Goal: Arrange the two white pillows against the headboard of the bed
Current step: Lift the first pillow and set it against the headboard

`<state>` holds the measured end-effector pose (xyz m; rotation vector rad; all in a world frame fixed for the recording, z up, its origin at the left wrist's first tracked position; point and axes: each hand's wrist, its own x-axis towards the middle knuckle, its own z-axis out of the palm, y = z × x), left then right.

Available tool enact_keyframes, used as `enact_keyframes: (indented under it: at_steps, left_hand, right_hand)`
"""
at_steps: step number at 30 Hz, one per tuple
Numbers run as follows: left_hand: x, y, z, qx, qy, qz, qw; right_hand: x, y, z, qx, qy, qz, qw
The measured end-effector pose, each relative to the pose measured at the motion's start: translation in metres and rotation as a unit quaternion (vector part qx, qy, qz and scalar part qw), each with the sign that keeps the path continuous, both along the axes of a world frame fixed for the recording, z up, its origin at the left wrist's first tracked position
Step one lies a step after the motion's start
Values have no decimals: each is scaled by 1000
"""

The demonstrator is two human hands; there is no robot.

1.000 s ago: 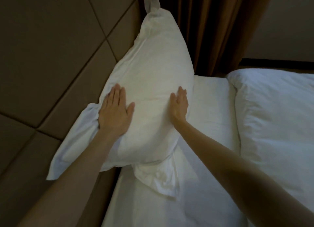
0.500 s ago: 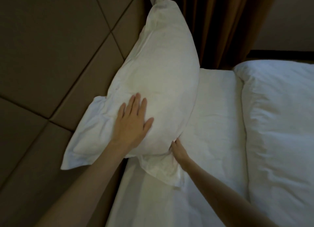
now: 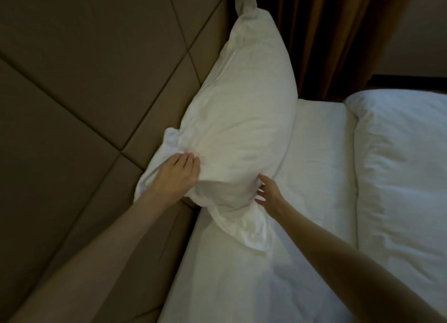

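Observation:
One white pillow (image 3: pixel 242 119) leans at a slant against the padded brown headboard (image 3: pixel 96 81), its far corner sticking up near the curtain. My left hand (image 3: pixel 176 175) has its fingers curled into the bunched fabric at the pillow's near left corner. Fingers spread, my right hand (image 3: pixel 268 194) touches the near lower edge of the pillow where the loose pillowcase flap (image 3: pixel 244 228) hangs onto the sheet. A second pillow is not in view.
The white fitted sheet (image 3: pixel 316 158) covers the mattress beside the pillow. A thick white duvet (image 3: pixel 399 177) lies folded back on the right. Brown curtains (image 3: pixel 326 32) hang behind the bed's far corner.
My left hand slid from the pillow's face down to its near left corner and closed on the fabric. My right hand moved out from under the lower edge, fingers now spread.

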<state>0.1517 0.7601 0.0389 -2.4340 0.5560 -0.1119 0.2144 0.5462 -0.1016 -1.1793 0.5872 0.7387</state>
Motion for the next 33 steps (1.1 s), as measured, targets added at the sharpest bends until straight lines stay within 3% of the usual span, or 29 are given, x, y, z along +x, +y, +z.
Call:
enact_keyframes:
  at_steps: [4, 10, 13, 17, 21, 24, 30, 33]
  left_hand:
    - [17, -4, 55, 22, 27, -62, 997]
    - [22, -5, 94, 36, -24, -65, 997]
    - [7, -4, 79, 22, -22, -51, 998]
    - [-13, -8, 53, 20, 33, 2, 999]
    - [-13, -23, 44, -137, 76, 107, 982]
    - [-1, -43, 32, -204, 53, 88, 974]
    - [35, -48, -11, -180, 34, 140, 973]
    - [34, -22, -17, -185, -16, 172, 968]
  right_hand:
    - [-1, -6, 27, 16, -19, 41, 999]
    - [-18, -4, 44, 29, -24, 48, 998]
    - [-26, -11, 37, 19, 6, 92, 996]
    - [-19, -18, 41, -4, -19, 95, 995]
    - [4, -21, 53, -43, -70, 60, 995]
    - [17, -26, 55, -97, -120, 51, 987]
    - [35, -28, 59, -148, -200, 39, 968]
    - [36, -18, 58, -150, -220, 62, 962]
